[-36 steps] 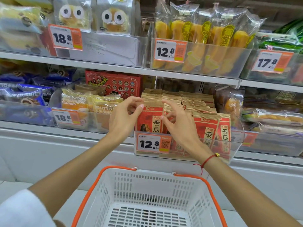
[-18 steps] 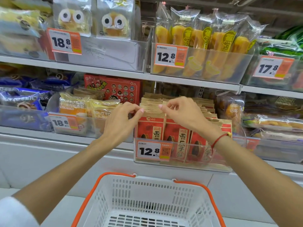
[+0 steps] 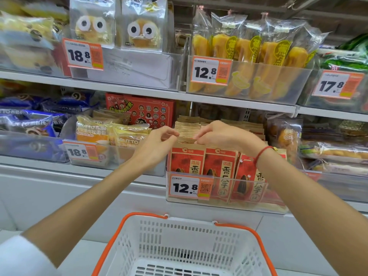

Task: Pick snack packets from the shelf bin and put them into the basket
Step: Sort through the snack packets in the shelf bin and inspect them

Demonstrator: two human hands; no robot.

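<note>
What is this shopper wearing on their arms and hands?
Both forearms are bare. The right wrist carries a thin red string bracelet with a small gold bead. A white sleeve covers the upper left arm. No gloves, rings or watch show on either hand.

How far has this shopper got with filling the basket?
Nothing looks done: what shows of the white basket holds no packets. In hand: the left hand and right hand both pinch at the top edges of the red seed packets standing in the clear shelf bin. Left: lifting packets out and putting them into the basket.
</note>
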